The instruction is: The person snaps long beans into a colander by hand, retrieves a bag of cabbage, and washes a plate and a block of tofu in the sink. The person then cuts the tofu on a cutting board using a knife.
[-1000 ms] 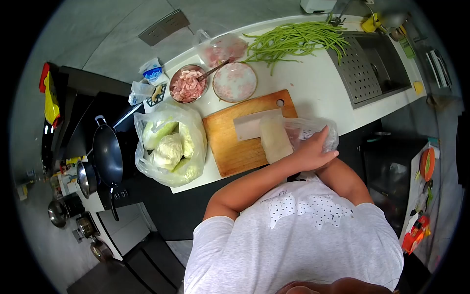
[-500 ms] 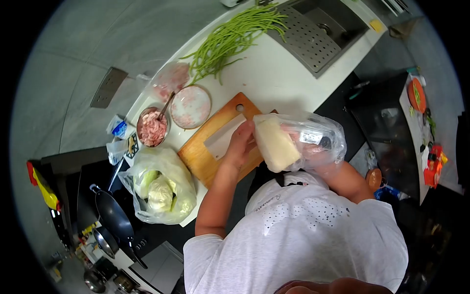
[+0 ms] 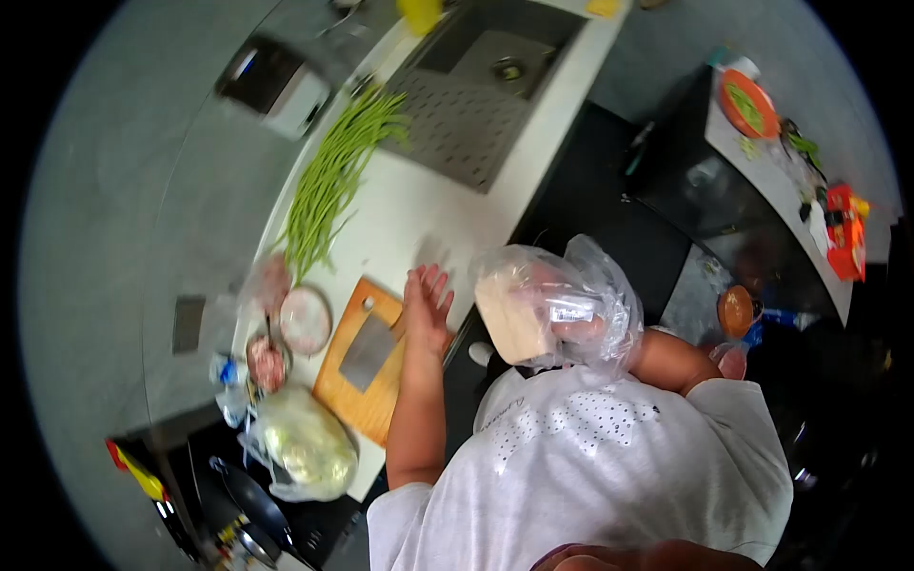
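My left hand (image 3: 428, 309) is held palm up with its fingers apart, beside the right edge of the wooden cutting board (image 3: 333, 390), and nothing is in it. A wide cleaver blade (image 3: 368, 353) lies flat on the board. To the right, away from the counter, my right hand (image 3: 579, 326) shows through a clear plastic bag (image 3: 609, 285) with a white label, and its fingers are closed on the bag. At the bag's left side is a pale rectangular block (image 3: 512, 319), with plastic around part of it.
Long green beans (image 3: 333, 181) lie on the counter near the perforated sink tray (image 3: 457, 124). A plate (image 3: 305, 321), a bowl of cut meat (image 3: 267, 363) and a bag of cabbage (image 3: 305, 447) stand left of the board. At the right is a shelf with an orange bowl (image 3: 747, 103).
The view has turned toward the sink and right side. The bag and block have moved off the board, away from the counter. My left hand has come away from the bag and opened.
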